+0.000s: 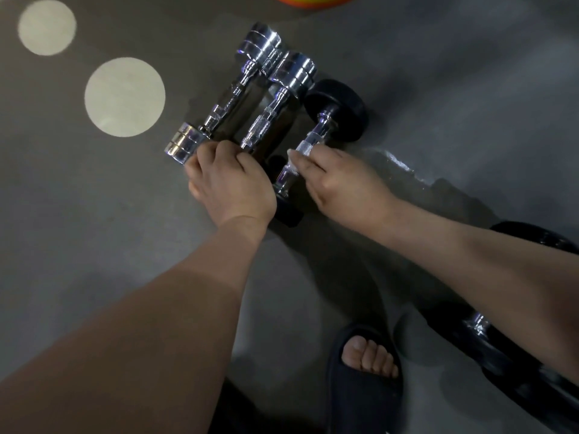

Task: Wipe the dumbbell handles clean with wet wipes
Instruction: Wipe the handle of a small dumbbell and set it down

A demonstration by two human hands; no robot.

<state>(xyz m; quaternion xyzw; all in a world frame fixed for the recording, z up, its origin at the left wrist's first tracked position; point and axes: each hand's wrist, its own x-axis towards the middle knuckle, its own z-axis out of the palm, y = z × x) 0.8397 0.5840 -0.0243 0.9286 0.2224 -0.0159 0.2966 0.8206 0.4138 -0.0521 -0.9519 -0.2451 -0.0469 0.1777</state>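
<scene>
Dumbbell with black ends (338, 108) lies near centre on the grey floor (438, 89), its knurled handle gripped by the right hand (341, 183). Left hand (228, 183) curls over the near end of the chrome dumbbell (266, 120) beside it. Pale round spots (124, 97) mark the floor at 10 o'clock; a slippered foot (366, 371) stands at 6.

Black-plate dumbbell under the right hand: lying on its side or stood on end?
Lying on its side. The black-plate dumbbell has both plates on the floor, and the right hand grips its level handle.
</scene>
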